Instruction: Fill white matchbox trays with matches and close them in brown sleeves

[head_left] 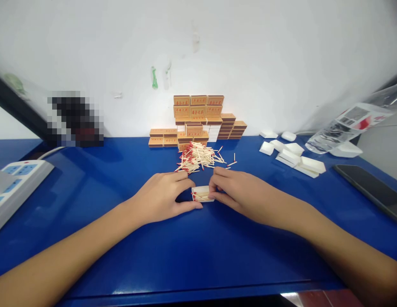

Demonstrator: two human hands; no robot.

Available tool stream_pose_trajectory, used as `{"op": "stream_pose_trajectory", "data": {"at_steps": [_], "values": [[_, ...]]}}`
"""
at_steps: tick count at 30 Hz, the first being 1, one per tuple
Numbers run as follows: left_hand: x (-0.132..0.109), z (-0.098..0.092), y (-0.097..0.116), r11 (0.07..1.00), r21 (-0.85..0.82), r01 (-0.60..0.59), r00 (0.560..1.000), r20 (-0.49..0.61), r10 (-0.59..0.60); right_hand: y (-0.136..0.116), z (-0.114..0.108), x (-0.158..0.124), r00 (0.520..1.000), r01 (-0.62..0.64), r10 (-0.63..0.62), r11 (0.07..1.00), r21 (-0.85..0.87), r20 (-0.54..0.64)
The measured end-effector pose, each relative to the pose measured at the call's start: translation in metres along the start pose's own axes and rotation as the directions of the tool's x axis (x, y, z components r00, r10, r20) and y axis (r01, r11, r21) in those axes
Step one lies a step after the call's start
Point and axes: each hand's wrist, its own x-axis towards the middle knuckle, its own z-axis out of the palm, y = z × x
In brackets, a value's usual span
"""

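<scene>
A small white matchbox tray (201, 189) lies on the blue table with a few red-headed matches (200, 196) in it, heads toward the left. My left hand (164, 194) curves round the tray's left end, the thumb at its near edge and a finger at the far corner. Over the right end, the fingers of my right hand (232, 187) are pinched together at the match sticks, covering that part of the tray. Just beyond both hands is a loose heap of matches (200, 157), with a few strays to its right.
Closed matchboxes (198, 111) are stacked against the wall. Several empty white trays (289, 155) lie at the right, near a clear plastic bottle (342, 125) and a black phone (371, 187). A white power strip (32, 181) sits at the left on the blue table (172, 256).
</scene>
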Motion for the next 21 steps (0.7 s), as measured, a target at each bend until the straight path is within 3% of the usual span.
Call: {"op": "stream_pose_trajectory", "data": {"at_steps": [5,10,15,21], "values": [[0.000,0.001,0.000,1.000,0.007,-0.006,1.000,0.008,0.006,-0.001,0.008,0.004,0.989,-0.027,0.028,1.000,0.012,-0.143],[0.001,-0.001,0.000,1.000,-0.001,-0.004,1.000,0.010,0.004,-0.007,0.014,0.010,0.982,-0.007,0.029,0.994,0.113,-0.188],[0.001,0.000,0.001,1.000,0.010,-0.014,1.000,0.008,0.014,-0.014,0.016,0.014,0.985,-0.019,0.057,0.973,0.231,-0.161],[0.001,0.000,0.001,0.999,0.032,-0.038,0.999,0.001,0.038,-0.013,0.014,0.013,0.991,0.023,0.007,0.973,0.229,-0.131]]}}
